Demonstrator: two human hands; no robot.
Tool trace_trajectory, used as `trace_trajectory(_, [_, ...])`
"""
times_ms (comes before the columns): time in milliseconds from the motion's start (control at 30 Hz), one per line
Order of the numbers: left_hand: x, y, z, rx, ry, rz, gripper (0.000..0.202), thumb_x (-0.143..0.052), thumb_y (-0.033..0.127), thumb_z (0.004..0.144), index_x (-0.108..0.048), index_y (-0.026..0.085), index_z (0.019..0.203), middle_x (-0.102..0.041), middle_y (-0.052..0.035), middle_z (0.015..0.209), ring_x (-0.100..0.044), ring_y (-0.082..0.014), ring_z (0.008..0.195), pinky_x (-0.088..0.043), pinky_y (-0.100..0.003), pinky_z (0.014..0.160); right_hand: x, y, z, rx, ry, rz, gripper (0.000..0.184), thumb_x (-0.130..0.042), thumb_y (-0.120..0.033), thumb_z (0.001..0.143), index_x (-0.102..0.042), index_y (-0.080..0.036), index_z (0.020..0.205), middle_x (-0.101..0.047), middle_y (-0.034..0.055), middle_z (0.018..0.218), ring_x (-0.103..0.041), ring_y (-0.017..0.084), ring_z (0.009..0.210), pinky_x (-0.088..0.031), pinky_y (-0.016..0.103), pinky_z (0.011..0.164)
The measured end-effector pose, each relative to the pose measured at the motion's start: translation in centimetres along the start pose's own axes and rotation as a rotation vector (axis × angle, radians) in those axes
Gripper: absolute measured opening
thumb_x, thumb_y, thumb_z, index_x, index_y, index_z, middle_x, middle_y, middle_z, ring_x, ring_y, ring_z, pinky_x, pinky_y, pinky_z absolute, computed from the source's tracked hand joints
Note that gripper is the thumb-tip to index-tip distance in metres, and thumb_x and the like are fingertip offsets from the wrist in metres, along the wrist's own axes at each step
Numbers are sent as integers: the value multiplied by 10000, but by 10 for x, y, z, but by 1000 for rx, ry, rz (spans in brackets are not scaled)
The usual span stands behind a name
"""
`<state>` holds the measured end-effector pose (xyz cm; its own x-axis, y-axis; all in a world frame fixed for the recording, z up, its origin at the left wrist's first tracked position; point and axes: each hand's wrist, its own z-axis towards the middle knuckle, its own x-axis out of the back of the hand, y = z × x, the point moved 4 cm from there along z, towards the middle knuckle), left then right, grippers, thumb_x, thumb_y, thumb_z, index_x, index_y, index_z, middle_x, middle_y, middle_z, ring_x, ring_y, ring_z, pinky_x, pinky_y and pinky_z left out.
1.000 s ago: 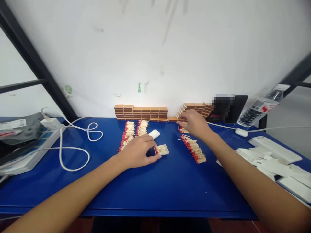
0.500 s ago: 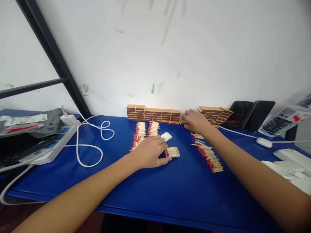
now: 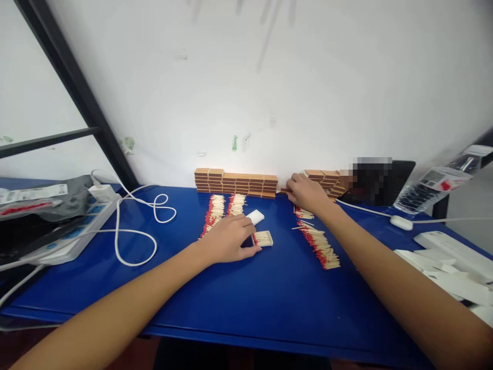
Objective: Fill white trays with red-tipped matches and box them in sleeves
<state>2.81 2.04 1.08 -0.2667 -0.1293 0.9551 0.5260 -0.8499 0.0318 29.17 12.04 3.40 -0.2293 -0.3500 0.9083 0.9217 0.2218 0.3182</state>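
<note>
My left hand (image 3: 231, 239) curls at the left end of a white matchbox tray (image 3: 264, 238) filled with red-tipped matches, thumb and fingers around that end. Just behind that tray lies a white matchbox tray (image 3: 256, 217) tilted on the table; its inside cannot be made out. At the back, the fingers of my right hand (image 3: 306, 192) are closed on a brown matchbox (image 3: 284, 190), mostly hidden by the hand. It sits between a long stack of matchboxes (image 3: 242, 184) on the left and a second stack of matchboxes (image 3: 321, 177) on the right.
Rows of loose matches (image 3: 214, 210) lie left, and more matches (image 3: 319, 244) lie right on the blue table (image 3: 231, 303). A power strip (image 3: 84, 226) with white cables stands left. On the right are a dark phone-like object (image 3: 400, 180), a plastic bottle (image 3: 427, 187) and white pieces (image 3: 450, 267).
The view has turned slightly right. My right hand, with the matchbox, sits a little farther from the left stack. My left hand stays at the match-filled tray.
</note>
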Motion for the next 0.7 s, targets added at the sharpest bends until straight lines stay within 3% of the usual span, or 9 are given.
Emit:
trace_trajectory(167, [3, -4, 1, 96, 35, -32, 311, -708, 484, 1004, -767, 182, 1050, -767, -80, 1018, -731, -267, 985, -554, -380, 802, 30, 1, -39, -39, 108, 157, 128, -625, -282, 974, -698, -180, 1002, -704, 159, 1104, -658, 318, 1056, -454, 371, 735])
trace_trajectory(267, [10, -9, 1, 170, 93, -9, 298, -717, 471, 990, -771, 182, 1034, -774, -81, 1019, -734, -268, 966, -544, -374, 771, 40, -15, -65, 39, 89, 376, 79, -686, -280, 915, -687, -212, 956, -713, 100, 1019, -669, 265, 936, -452, 349, 748])
trace_trajectory(367, [19, -16, 0, 243, 166, 9, 294, -739, 472, 965, -769, 184, 1010, -781, -78, 1023, -732, -261, 948, -527, -352, 734, 40, -36, -77, 124, -50, 545, 86, -745, -265, 861, -681, -226, 905, -711, 70, 991, -661, 235, 884, -452, 331, 743])
trace_trajectory(467, [26, -21, -1, 252, 198, 10, 300, -735, 470, 965, -768, 180, 1035, -780, -77, 1014, -728, -245, 923, -518, -338, 727, 35, -47, -79, 142, -174, 662, 231, -833, -367, 816, -687, -234, 935, -714, 63, 1020, -656, 238, 881, -461, 331, 729])
trace_trajectory(600, [27, -23, -3, 216, 189, 20, 310, -731, 470, 968, -764, 176, 1060, -778, -77, 1010, -721, -236, 891, -504, -336, 720, 27, -43, -75, 101, -169, 767, 435, -866, -487, 781, -713, -227, 1093, -713, 93, 1110, -664, 275, 985, -499, 360, 794])
trace_trajectory(700, [25, -24, -2, 217, 153, 13, 297, -741, 470, 960, -760, 181, 1023, -777, -69, 999, -715, -234, 876, -488, -332, 696, 18, -37, -73, 59, -190, 765, 423, -830, -533, 805, -742, -220, 1076, -715, 100, 1079, -661, 279, 946, -490, 372, 776])
